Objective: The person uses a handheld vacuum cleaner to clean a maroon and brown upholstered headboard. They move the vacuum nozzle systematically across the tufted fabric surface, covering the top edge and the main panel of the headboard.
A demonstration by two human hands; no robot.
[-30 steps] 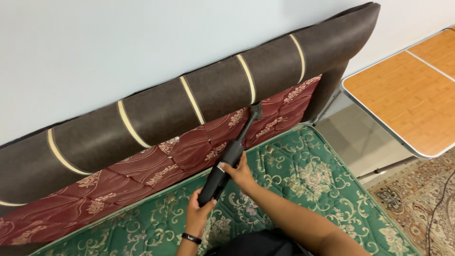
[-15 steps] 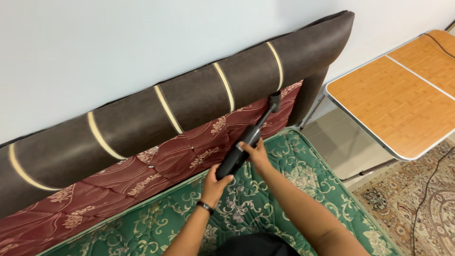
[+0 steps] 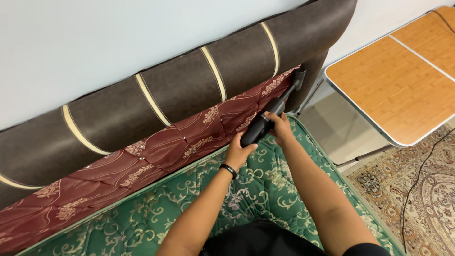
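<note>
Both hands grip a black handheld vacuum (image 3: 265, 119). My left hand (image 3: 239, 152), with a black wristband, holds its lower end. My right hand (image 3: 279, 127) wraps the body higher up. The vacuum's narrow nozzle (image 3: 299, 76) presses against the right end of the dark brown headboard (image 3: 180, 95), where the red patterned padded panel (image 3: 156, 151) ends. My arms reach over a green floral mattress (image 3: 142, 218).
A folding table with a wood-look top (image 3: 403, 80) stands to the right of the bed, above a tiled floor (image 3: 336, 128). A patterned rug (image 3: 422, 189) with a black cable (image 3: 410, 189) across it lies at lower right. The pale wall (image 3: 95, 42) is behind the headboard.
Both hands have slid the vacuum rightward along the headboard; the nozzle went from the middle of the red panel to its right end.
</note>
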